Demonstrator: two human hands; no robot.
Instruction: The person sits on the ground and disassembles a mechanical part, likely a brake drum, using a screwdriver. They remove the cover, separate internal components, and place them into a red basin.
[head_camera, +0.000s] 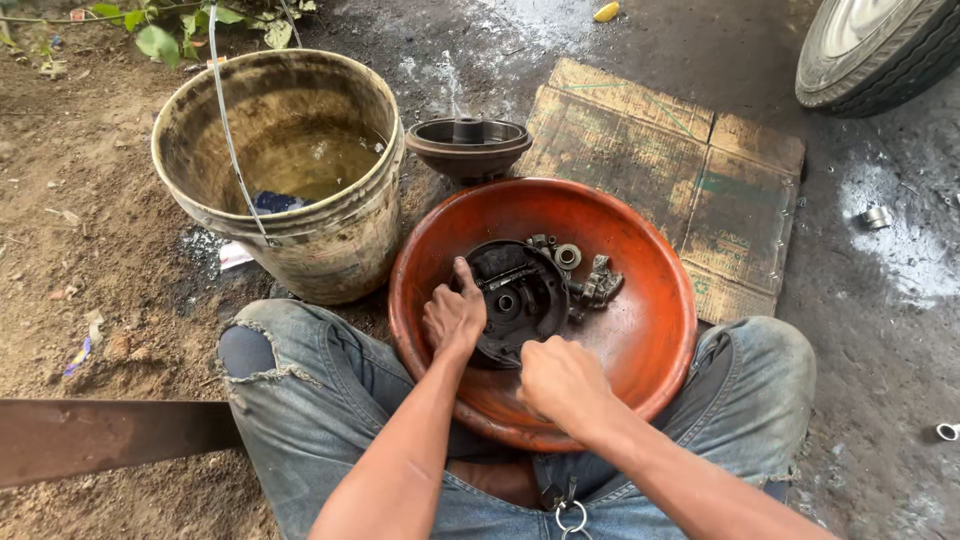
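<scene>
Both hands work the dark round brake plate (515, 300) lying flat in the orange basin (650, 330): left hand (455, 315) spread on its near-left rim, right hand (560, 378) curled closed at its near edge.

I'm looking down at an outdoor, roadside-style vehicle repair spot, not an indoor shop. The ground (90, 200) is bare dirt and oil-stained pavement. 1 vehicle tyre (880, 45) stands at the top right, flattened cardboard (690, 150) serves as a mat, and a grimy bucket (290, 170) of murky liquid sits beside an orange basin (640, 330) holding greasy metal parts (590, 275).
</scene>
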